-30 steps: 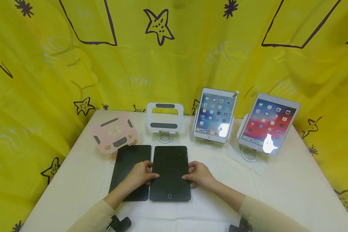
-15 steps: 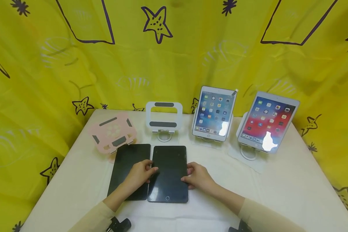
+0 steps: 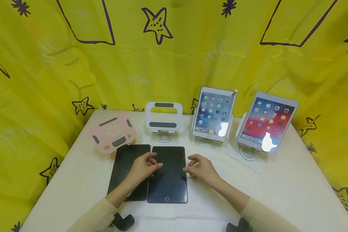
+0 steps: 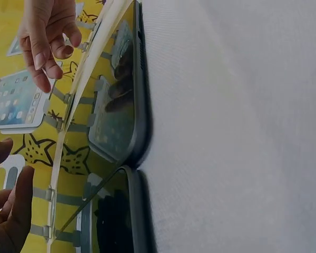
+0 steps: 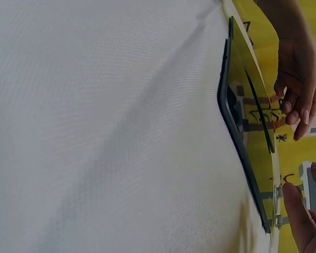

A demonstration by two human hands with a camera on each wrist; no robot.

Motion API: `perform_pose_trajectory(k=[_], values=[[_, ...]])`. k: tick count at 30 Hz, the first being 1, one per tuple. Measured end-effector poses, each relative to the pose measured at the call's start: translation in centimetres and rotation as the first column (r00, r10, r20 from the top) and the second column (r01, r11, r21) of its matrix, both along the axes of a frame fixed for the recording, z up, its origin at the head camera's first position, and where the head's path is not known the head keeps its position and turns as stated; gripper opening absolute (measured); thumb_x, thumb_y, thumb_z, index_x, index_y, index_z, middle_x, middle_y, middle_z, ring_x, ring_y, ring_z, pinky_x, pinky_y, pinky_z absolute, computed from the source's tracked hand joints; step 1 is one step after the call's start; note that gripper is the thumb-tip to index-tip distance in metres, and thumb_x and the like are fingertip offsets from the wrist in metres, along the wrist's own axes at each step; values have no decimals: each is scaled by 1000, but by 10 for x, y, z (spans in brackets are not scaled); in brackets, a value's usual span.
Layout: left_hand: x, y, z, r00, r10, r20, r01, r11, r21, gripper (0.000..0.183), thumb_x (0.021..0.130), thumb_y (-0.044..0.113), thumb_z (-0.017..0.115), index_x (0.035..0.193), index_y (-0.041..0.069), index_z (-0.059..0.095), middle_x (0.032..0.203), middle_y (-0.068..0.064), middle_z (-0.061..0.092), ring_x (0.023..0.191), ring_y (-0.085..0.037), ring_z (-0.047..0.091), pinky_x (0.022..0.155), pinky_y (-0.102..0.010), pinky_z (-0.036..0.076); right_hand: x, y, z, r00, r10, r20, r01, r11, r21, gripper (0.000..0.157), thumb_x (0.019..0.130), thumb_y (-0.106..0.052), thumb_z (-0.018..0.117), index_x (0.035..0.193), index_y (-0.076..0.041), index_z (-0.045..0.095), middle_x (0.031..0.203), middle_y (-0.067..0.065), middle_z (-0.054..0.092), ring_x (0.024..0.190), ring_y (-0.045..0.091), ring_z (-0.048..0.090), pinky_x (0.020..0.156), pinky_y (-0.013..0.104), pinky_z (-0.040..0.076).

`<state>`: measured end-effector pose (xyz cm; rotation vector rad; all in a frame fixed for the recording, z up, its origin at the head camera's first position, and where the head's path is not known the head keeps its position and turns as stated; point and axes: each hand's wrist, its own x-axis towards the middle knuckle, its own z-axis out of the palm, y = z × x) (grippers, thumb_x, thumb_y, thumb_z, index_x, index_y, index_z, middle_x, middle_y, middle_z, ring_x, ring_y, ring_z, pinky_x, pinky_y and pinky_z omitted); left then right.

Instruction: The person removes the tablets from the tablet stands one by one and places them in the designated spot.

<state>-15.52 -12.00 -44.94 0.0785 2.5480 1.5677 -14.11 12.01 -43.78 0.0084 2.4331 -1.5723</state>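
Side by side on the white table lie two dark-screened tablets, the right tablet point(image 3: 166, 185) with a round home button and the left tablet point(image 3: 126, 158) partly hidden by my left arm. My left hand point(image 3: 142, 167) hovers over the seam between them, fingers loosely bent and holding nothing. Just off the right tablet's right edge is my right hand point(image 3: 204, 168), thumb and fingers apart. The left wrist view shows the right hand point(image 4: 47, 34) and part of the left hand point(image 4: 10, 216) raised above the glossy screens. In the right wrist view, the left hand point(image 5: 299, 79) hangs above a tablet.
Behind the tablets stand a pink stand point(image 3: 113, 132) and a white stand point(image 3: 163, 124), both bare. Two lit white tablets, a blue-screened tablet point(image 3: 213, 112) and a red-screened tablet point(image 3: 268, 122), lean on stands at right. A yellow patterned curtain point(image 3: 185, 64) backs the table.
Both hands have let go of the right tablet's sides and lifted. The tablet's near end has shifted slightly left and it now lies flat beside the other.
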Motion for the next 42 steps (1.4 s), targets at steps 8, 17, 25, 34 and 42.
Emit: perform_pose_trajectory(k=[8,17,25,34,42], values=[[-4,8,6,999,-2,-32,2,1000,2,54,77,17,78,124,1,58,89,-7,64,60,-12,59,52,-26,51,-3,8,7,998,-9,-58,9,1000,7,52,76,-14,79,120,4,57,94,10,63,60,19,64,57,31,56],[-9,19,14,996,-12,-91,14,1000,21,60,75,21,80,128,5,57,100,-13,66,76,-15,66,59,-26,52,-7,15,10,988,-63,-139,66,998,13,57,76,-18,80,125,-1,55,100,13,64,65,16,64,58,24,53],[-11,28,25,983,-27,-180,27,1000,-2,65,73,20,82,130,5,55,103,-14,67,80,-18,67,64,-28,51,-8,20,15,970,-82,-228,101,992,76,65,76,-22,80,131,-5,49,109,14,63,87,23,64,64,24,51],[-16,41,34,970,-62,-235,66,998,9,66,73,19,82,131,4,53,108,-14,66,85,-22,67,65,-29,53,-12,27,17,952,-126,-278,141,989,34,64,76,-18,80,131,-5,49,111,17,62,89,25,66,65,20,51],[-23,53,40,969,-42,-242,53,998,39,68,73,21,82,132,6,52,110,-10,65,87,-20,67,68,-30,54,-19,33,21,932,-133,-336,138,990,-11,65,77,-15,79,132,-2,46,112,19,61,89,27,64,72,17,53]])
